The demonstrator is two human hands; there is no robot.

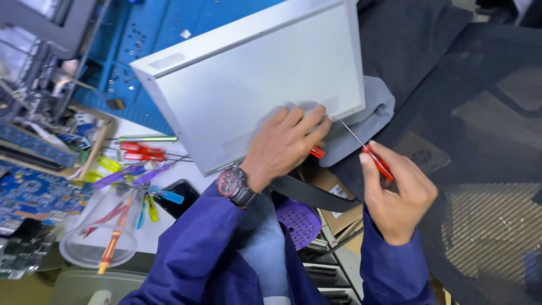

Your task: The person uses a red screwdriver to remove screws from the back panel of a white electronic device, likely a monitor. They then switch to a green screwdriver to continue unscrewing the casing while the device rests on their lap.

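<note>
A closed silver laptop (254, 73) lies tilted across the blue work mat (152, 28). My left hand (285, 144) presses a grey cloth (367, 121) flat against the laptop's near corner, fingers spread over it. A watch with a red dial sits on that wrist. My right hand (395, 195) holds a thin red-handled screwdriver (370, 149), its metal tip pointing up toward the laptop's right corner without touching it.
Several coloured screwdrivers (138, 152) lie left of the laptop, and more stand in a clear cup (101, 231). Circuit boards (28, 192) crowd the left edge. A black phone (178, 195), cardboard boxes (339, 203) and a dark mesh chair (480, 141) are nearby.
</note>
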